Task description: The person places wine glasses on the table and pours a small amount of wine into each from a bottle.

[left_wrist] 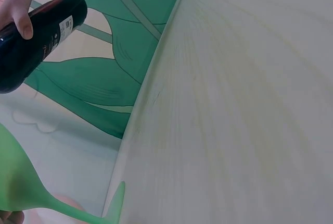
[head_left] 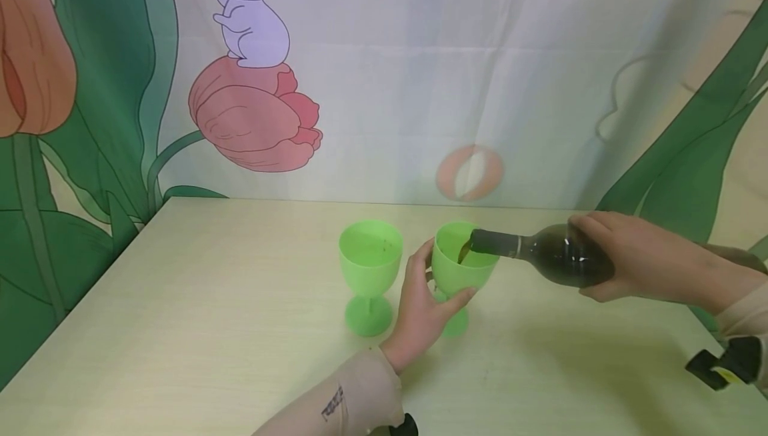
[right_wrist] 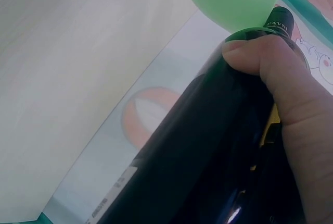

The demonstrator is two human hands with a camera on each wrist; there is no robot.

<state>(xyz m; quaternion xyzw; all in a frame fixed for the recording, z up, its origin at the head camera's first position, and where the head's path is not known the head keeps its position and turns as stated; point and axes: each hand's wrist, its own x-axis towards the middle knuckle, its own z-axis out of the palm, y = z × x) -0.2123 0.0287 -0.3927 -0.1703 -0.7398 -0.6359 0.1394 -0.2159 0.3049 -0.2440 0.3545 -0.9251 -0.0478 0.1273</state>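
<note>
So I'm at the surface (head_left: 240, 329), pale wood-look, with a big cartoon tulip backdrop (head_left: 252, 116) hanging behind it. My right hand (head_left: 636, 259) is wrapped around the body of a dark wine bottle (head_left: 552, 256), which is tipped nearly flat with its neck over the rim of the right green goblet (head_left: 459, 269). A thin brown stream is running out of the mouth into that cup, so I'd say the pour is underway, not finished. I can't tell how full the cup is, since the wall hides the level. My left hand (head_left: 423, 309) is curled round the lower part of that goblet's bowl, steadying it upright on the surface. The other green goblet (head_left: 369, 276) stands just beside it on the left, untouched. It looks empty apart from a couple of tiny dark specks inside, so I reckon that one's still left to fill.
</note>
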